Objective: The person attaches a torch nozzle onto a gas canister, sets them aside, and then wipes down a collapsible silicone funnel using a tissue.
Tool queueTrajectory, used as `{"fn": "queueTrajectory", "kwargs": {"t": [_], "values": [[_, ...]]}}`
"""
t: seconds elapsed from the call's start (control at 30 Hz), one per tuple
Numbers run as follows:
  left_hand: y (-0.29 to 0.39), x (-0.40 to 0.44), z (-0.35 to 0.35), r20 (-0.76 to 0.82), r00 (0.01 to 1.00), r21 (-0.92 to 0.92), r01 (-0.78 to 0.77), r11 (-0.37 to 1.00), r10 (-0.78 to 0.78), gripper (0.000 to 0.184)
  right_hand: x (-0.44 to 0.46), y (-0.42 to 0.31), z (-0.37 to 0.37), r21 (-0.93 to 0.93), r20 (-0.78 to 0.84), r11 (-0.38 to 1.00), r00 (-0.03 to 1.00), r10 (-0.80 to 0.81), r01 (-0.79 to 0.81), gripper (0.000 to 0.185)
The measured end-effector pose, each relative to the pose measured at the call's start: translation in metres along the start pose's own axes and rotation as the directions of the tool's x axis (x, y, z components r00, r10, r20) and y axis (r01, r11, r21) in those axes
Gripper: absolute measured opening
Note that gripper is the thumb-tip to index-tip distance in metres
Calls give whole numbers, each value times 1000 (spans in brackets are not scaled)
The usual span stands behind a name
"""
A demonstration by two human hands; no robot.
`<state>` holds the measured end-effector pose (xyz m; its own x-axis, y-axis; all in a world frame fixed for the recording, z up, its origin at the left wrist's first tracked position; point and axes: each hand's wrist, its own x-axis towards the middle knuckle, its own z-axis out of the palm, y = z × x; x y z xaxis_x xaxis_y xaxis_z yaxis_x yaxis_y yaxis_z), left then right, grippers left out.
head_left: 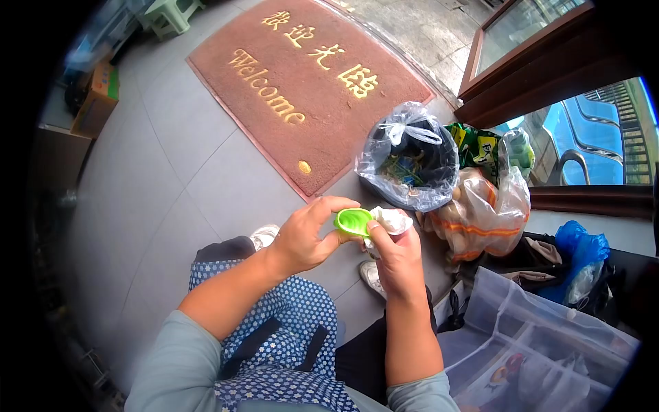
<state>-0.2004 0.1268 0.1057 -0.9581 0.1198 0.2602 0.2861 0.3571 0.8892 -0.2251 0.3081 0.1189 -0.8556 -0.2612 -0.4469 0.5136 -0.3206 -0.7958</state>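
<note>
Between my two hands is a small bright green oval cup-like piece [353,222], its hollow side facing up. My left hand [307,235] pinches its left side between thumb and fingers. My right hand [400,259] has its thumb on the right edge of the green piece and also holds a crumpled white tissue or cloth [392,220] against it. The fingers of my right hand are partly hidden behind the white material.
A lined bin [368,161] with scraps stands ahead, beside a red welcome mat [274,89]. Right of it are a filled plastic bag [480,223], a green packet [473,145] and a blue bag [581,244]. A white mesh cover [528,343] lies lower right.
</note>
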Motion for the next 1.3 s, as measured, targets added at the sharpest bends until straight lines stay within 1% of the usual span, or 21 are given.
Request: {"fn": "queueTrajectory", "kwargs": {"t": [0.13, 0.2, 0.33, 0.43, 0.5, 0.53, 0.6, 0.63, 0.7, 0.73, 0.77, 0.83, 0.87, 0.9, 0.93, 0.97, 1.0, 1.03, 1.13, 1.23, 1.3], "values": [[3, 2, 4, -43, 994, -172, 90, 981, -99, 52, 2, -3, 0, 151, 25, 984, 996, 91, -94, 15], [-1, 2, 6, -3, 983, -369, 170, 914, -184, 46, 6, 1, -5, 300, 101, 940, 985, 140, -164, 16], [-7, 1, 2, 35, 973, -440, 222, 870, -230, 42, 8, 5, -2, 251, 42, 956, 989, 144, -150, 18], [-4, 7, -7, 41, 974, -333, 224, 916, -223, 42, 11, 5, -6, 50, -146, 996, 987, -66, 74, 23], [4, 11, -13, 56, 972, -236, 235, 943, -228, 38, 9, -1, -9, -151, -67, 944, 950, -306, 294, 19], [3, 10, -12, 51, 972, -236, 236, 943, -231, 38, 8, -5, -9, -151, -62, 944, 951, -304, 292, 19], [-1, 7, -9, 103, 952, -307, 306, 901, -288, 39, 4, -10, -8, -401, 122, 743, 835, -536, 536, 24], [-2, 5, -8, 105, 951, -309, 308, 900, -290, 39, 8, -10, -8, -535, 242, 579, 768, -593, 615, 32], [-4, 3, -5, 113, 959, -323, 283, 903, -260, 38, 6, -7, 0, -707, 365, 354, 745, -559, 612, 33], [-4, 3, -5, 118, 958, -323, 285, 903, -260, 38, 7, -8, 6, -714, 372, 320, 726, -579, 622, 31], [-3, 4, -6, 80, 974, -240, 224, 945, -211, 37, 6, -7, 6, -713, 370, 322, 725, -581, 623, 31], [-3, 5, -8, 47, 987, -144, 158, 977, -153, 35, 5, -3, 2, -703, 322, 465, 824, -466, 538, 27], [-6, 4, -7, 47, 994, -102, 99, 990, -95, 34, 5, 0, -3, -643, 296, 593, 871, -392, 485, 22], [-6, 4, -6, 49, 998, -63, 41, 997, -37, 32, 6, 0, -8, -641, 293, 593, 870, -396, 487, 22], [-5, 5, -7, 53, 998, -66, 36, 997, -32, 32, 5, -2, -14, -514, 230, 813, 957, -175, 272, 21], [-2, 6, -8, 64, 998, -67, 5, 998, 0, 33, 5, -3, -19, -354, 209, 935, 975, 70, 9, 20], [1, 7, -9, 72, 997, -69, -26, 997, 31, 33, 4, 0, -23, -171, 227, 982, 967, 115, -77, 23], [3, 9, -10, 70, 997, -74, -32, 997, 37, 33, 1, 2, -25, -175, 224, 982, 968, 111, -72, 23], [4, 12, -14, 91, 991, -117, -83, 990, 94, 35, -4, 9, -25, 250, 234, 953, 966, 112, -171, 26], [3, 14, -16, 107, 986, -135, -112, 985, 127, 36, -5, 8, -26, 371, 243, 907, 963, 111, -199, 26], [3, 13, -18, 92, 995, -228, -6, 974, 28, 37, -7, 6, -25, 447, 291, 868, 953, 88, -217, 26]]}}
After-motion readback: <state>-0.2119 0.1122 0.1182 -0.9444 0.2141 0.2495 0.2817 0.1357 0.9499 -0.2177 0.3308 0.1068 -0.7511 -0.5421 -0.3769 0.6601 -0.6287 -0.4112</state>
